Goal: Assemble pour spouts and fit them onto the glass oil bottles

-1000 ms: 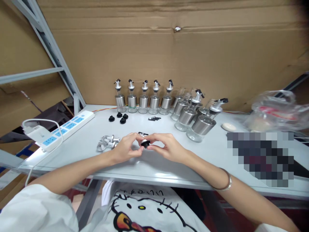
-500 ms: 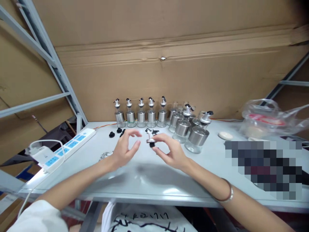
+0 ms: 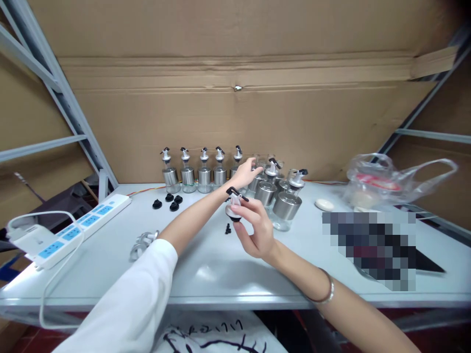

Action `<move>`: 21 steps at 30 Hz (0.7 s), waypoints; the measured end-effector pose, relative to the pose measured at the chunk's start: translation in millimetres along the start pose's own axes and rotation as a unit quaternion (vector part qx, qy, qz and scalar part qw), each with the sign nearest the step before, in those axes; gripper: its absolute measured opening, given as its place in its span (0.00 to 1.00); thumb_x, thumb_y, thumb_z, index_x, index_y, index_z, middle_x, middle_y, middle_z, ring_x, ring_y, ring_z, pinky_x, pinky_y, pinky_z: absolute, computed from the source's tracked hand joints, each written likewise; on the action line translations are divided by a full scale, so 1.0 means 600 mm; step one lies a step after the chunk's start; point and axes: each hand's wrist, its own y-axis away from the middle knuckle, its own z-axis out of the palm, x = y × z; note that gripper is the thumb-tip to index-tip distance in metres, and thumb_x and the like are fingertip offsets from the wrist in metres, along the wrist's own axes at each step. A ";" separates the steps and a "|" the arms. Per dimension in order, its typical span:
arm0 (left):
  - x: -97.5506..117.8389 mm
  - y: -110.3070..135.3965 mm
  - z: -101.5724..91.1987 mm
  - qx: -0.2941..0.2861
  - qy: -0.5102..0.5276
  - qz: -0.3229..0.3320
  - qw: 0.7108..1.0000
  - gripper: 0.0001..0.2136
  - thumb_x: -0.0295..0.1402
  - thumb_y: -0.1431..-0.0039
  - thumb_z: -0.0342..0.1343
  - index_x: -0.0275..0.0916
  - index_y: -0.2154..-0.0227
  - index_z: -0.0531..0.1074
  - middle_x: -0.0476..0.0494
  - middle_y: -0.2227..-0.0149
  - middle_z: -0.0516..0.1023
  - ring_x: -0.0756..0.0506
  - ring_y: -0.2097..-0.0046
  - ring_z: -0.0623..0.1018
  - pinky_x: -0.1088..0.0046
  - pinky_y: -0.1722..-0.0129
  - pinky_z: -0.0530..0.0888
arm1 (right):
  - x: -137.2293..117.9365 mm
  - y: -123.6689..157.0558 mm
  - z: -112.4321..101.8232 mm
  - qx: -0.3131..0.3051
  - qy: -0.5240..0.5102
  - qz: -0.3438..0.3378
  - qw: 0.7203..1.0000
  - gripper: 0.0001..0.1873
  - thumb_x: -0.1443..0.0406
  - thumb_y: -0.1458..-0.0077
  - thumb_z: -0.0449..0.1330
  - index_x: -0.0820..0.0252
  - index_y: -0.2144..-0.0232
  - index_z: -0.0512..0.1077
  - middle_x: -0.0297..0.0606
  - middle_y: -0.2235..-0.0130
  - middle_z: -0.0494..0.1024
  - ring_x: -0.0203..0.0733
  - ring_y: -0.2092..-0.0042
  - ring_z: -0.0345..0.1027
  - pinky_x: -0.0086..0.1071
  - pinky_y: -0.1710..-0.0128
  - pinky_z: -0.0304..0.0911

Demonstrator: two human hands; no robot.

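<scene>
Between the thumb and fingers of my right hand (image 3: 256, 226) is a pourer stopper (image 3: 233, 212), a silver spout with a black flip lid and a black base. It is held upright above the table. My left hand (image 3: 247, 174) is stretched to the back, its thumb and fingers apart beside an uncapped glass bottle (image 3: 256, 184) with a steel sleeve. Whether the fingers touch that bottle I cannot tell. Two bottles with pourers stand in front of the uncapped group, the nearest bottle (image 3: 287, 206) at the right. A few tiny black parts (image 3: 228, 229) lie below the stopper.
A row of bottles with pourers (image 3: 187, 175) lines the cardboard wall (image 3: 147, 117). Several black stoppers (image 3: 174, 206) and some silver rings (image 3: 142, 245) lie at left, near a white power strip (image 3: 88, 225). At right are a white disc (image 3: 324, 204) and a plastic bag (image 3: 375, 184).
My left hand has moved forward and right, from in front of me to the bottles at the back. My right hand still holds the pourer stopper, now turned somewhat. The view has shifted slightly.
</scene>
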 end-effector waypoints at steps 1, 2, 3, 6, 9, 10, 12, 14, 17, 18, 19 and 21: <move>0.001 -0.007 0.005 -0.003 0.001 0.001 1.000 0.19 0.33 0.37 0.51 0.31 0.46 0.60 0.29 0.45 0.69 0.40 0.42 0.70 0.64 0.44 0.64 | 0.000 0.001 0.001 0.000 -0.004 0.000 1.000 0.24 0.71 0.42 0.50 0.51 0.43 0.58 0.45 0.53 0.70 0.48 0.52 0.69 0.43 0.57 0.69; 0.000 -0.013 0.008 -0.006 0.000 0.001 1.000 0.18 0.32 0.38 0.53 0.32 0.47 0.61 0.30 0.46 0.71 0.40 0.43 0.71 0.64 0.44 0.65 | 0.001 0.003 0.002 0.001 -0.010 0.001 1.000 0.24 0.71 0.42 0.50 0.51 0.43 0.58 0.45 0.53 0.70 0.48 0.52 0.69 0.43 0.56 0.69; -0.001 -0.018 0.012 -0.008 -0.001 0.001 1.000 0.18 0.30 0.39 0.54 0.32 0.48 0.62 0.30 0.47 0.72 0.40 0.44 0.71 0.64 0.45 0.65 | 0.002 0.004 0.003 0.000 -0.015 0.002 1.000 0.25 0.71 0.42 0.50 0.51 0.43 0.58 0.45 0.52 0.70 0.48 0.51 0.69 0.43 0.55 0.69; -0.006 -0.029 0.020 -0.005 -0.002 0.001 1.000 0.17 0.27 0.40 0.54 0.29 0.49 0.62 0.28 0.50 0.74 0.40 0.47 0.73 0.64 0.47 0.67 | 0.002 0.006 0.005 -0.005 -0.012 -0.007 1.000 0.24 0.72 0.43 0.50 0.51 0.45 0.59 0.45 0.51 0.69 0.47 0.53 0.69 0.43 0.57 0.69; -0.009 -0.035 0.027 0.000 0.003 0.007 1.000 0.15 0.26 0.40 0.53 0.26 0.51 0.62 0.27 0.54 0.75 0.39 0.50 0.75 0.64 0.49 0.68 | 0.002 0.005 0.005 -0.012 0.001 -0.024 1.000 0.23 0.74 0.44 0.49 0.50 0.48 0.59 0.45 0.51 0.67 0.45 0.55 0.70 0.40 0.62 0.71; -0.008 -0.036 0.028 0.002 0.006 0.009 1.000 0.15 0.25 0.40 0.53 0.26 0.52 0.62 0.27 0.55 0.76 0.40 0.51 0.75 0.65 0.50 0.68 | 0.001 0.004 0.005 -0.011 0.003 -0.026 1.000 0.23 0.74 0.44 0.49 0.51 0.48 0.59 0.45 0.51 0.67 0.45 0.54 0.69 0.40 0.62 0.71; -0.004 -0.033 0.025 0.008 0.014 0.015 1.000 0.15 0.25 0.40 0.52 0.27 0.51 0.61 0.29 0.55 0.76 0.41 0.52 0.75 0.66 0.50 0.68 | -0.001 0.004 0.003 -0.003 0.006 -0.024 1.000 0.23 0.76 0.45 0.50 0.52 0.49 0.60 0.45 0.51 0.66 0.45 0.53 0.69 0.40 0.61 0.71; 0.005 -0.027 0.011 0.025 0.029 0.029 0.999 0.15 0.25 0.40 0.53 0.28 0.51 0.60 0.31 0.55 0.75 0.42 0.52 0.75 0.67 0.50 0.68 | -0.002 0.003 -0.001 0.012 0.008 -0.022 1.000 0.23 0.77 0.45 0.50 0.51 0.50 0.60 0.44 0.51 0.65 0.45 0.53 0.68 0.40 0.60 0.72; 0.027 -0.006 -0.036 0.065 0.070 0.081 0.992 0.14 0.26 0.40 0.53 0.32 0.52 0.60 0.35 0.56 0.75 0.43 0.52 0.75 0.65 0.49 0.68 | -0.002 0.003 -0.005 0.034 0.021 -0.023 0.999 0.23 0.77 0.45 0.49 0.47 0.52 0.62 0.42 0.49 0.62 0.44 0.53 0.69 0.41 0.62 0.73; 0.036 0.005 -0.057 0.076 0.083 0.100 0.989 0.14 0.27 0.40 0.53 0.34 0.52 0.60 0.37 0.57 0.75 0.43 0.52 0.75 0.63 0.48 0.68 | -0.002 0.003 -0.005 0.040 0.031 -0.026 0.998 0.23 0.77 0.45 0.49 0.46 0.53 0.63 0.42 0.50 0.62 0.45 0.54 0.69 0.42 0.62 0.73; 0.044 0.018 -0.078 0.085 0.092 0.119 0.985 0.14 0.28 0.39 0.53 0.36 0.51 0.60 0.39 0.56 0.74 0.42 0.51 0.74 0.62 0.48 0.68 | -0.002 0.004 -0.005 0.045 0.042 -0.031 0.998 0.22 0.76 0.45 0.49 0.46 0.54 0.64 0.41 0.50 0.62 0.45 0.54 0.69 0.42 0.62 0.73; 0.059 0.053 -0.118 0.104 0.099 0.149 0.978 0.15 0.30 0.38 0.52 0.39 0.50 0.59 0.43 0.55 0.71 0.42 0.49 0.73 0.60 0.47 0.67 | -0.002 0.004 -0.004 0.048 0.057 -0.045 0.996 0.21 0.76 0.45 0.50 0.47 0.55 0.66 0.41 0.51 0.62 0.44 0.56 0.69 0.42 0.63 0.73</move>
